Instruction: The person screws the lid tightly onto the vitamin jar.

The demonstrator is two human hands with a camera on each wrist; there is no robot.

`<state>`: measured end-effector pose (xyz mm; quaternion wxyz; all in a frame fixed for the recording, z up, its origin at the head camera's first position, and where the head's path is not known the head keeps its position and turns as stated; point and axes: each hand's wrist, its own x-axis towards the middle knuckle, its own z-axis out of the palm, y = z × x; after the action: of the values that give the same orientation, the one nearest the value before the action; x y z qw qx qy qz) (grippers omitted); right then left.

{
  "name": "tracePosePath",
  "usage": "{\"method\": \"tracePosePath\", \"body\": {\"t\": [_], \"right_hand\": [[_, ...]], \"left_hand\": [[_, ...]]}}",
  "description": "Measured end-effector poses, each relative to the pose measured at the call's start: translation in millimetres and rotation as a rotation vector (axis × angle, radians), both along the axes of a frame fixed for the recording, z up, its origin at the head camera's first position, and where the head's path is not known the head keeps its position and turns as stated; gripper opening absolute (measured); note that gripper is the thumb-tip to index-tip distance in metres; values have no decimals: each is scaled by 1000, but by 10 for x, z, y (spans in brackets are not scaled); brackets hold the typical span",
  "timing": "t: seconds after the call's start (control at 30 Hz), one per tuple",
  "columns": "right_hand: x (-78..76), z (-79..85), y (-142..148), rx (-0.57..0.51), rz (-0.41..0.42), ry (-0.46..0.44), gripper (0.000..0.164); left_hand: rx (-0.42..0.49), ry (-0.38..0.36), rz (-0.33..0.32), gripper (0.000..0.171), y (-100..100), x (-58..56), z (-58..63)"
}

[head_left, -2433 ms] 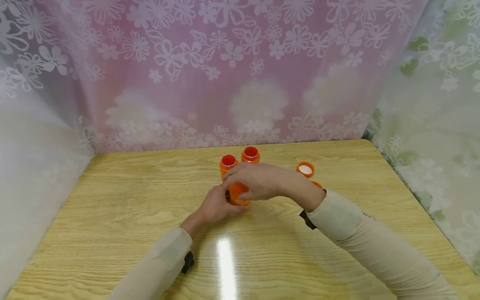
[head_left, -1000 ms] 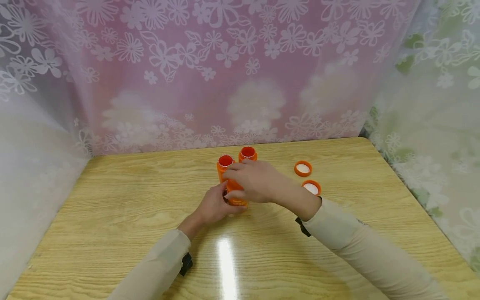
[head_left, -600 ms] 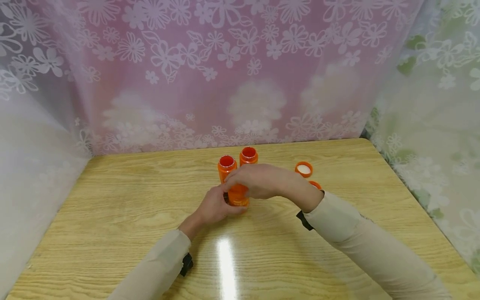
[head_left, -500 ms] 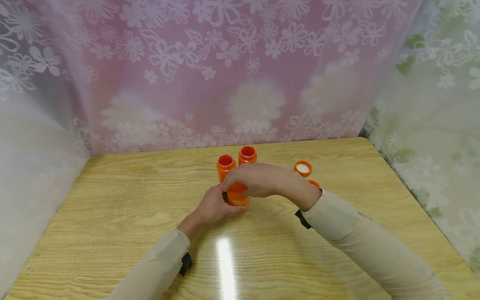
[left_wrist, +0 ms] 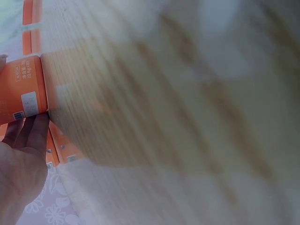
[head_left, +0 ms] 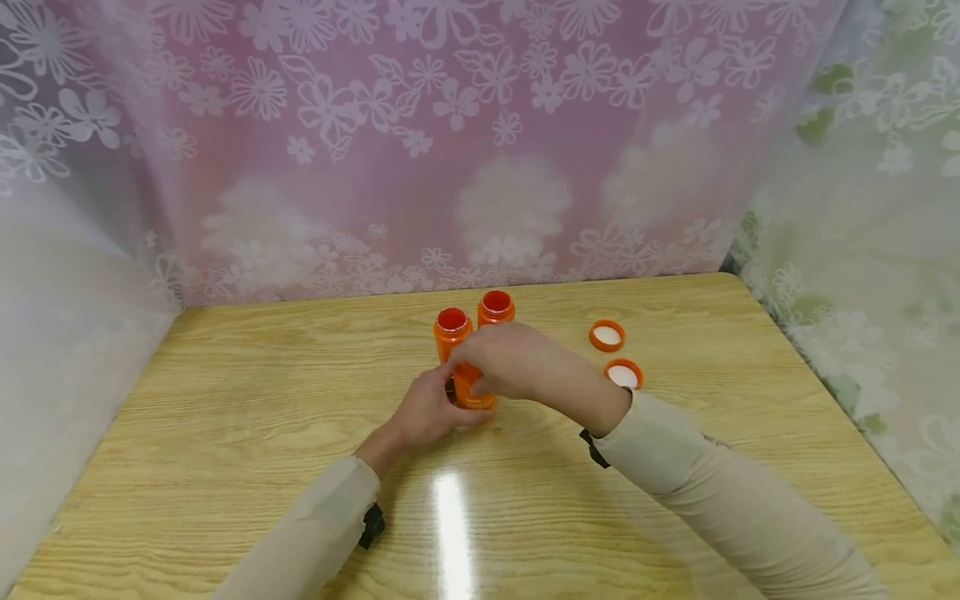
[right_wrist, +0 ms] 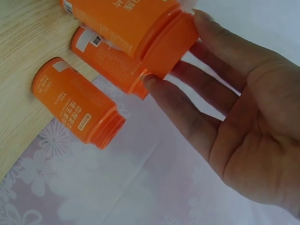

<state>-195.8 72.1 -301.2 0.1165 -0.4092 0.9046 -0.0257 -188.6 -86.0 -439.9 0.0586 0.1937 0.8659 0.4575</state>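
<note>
An orange bottle (head_left: 474, 398) stands on the wooden table in front of me. My left hand (head_left: 423, 408) grips its lower part, with the thumb across the near side. From above, my right hand (head_left: 517, 364) holds the bottle's orange cap (right_wrist: 174, 44); the right wrist view shows thumb and fingers around the cap's rim. Just behind stand two uncapped orange bottles, a left one (head_left: 452, 332) and a right one (head_left: 496, 313), the latter partly covered by my right hand. In the left wrist view, the held bottle (left_wrist: 21, 86) shows a printed label and barcode near its base.
Right of the bottles, two orange caps lie with their white insides up: a far cap (head_left: 607, 336) and a near cap (head_left: 623, 375), close to my right forearm. Patterned curtains (head_left: 510, 167) hang along the back and sides of the table (head_left: 262, 433).
On the cap, my right hand has loosened, re-gripped and turned, its wrist swinging to and fro. The near loose cap shows more fully now. My left hand has stayed on the bottle.
</note>
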Motion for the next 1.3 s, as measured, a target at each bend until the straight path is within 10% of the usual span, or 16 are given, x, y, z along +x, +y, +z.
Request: {"method": "tracePosePath", "body": {"t": [0.83, 1.13, 1.3], "right_hand": [[139, -44, -144, 44, -269, 162, 32], [149, -142, -72, 122, -238, 260, 54], [97, -97, 29, 69, -76, 129, 48]], "left_hand": [[37, 9, -9, 39, 13, 15, 11], [14, 64, -40, 44, 11, 8, -9], [50, 15, -40, 49, -2, 22, 3]]}}
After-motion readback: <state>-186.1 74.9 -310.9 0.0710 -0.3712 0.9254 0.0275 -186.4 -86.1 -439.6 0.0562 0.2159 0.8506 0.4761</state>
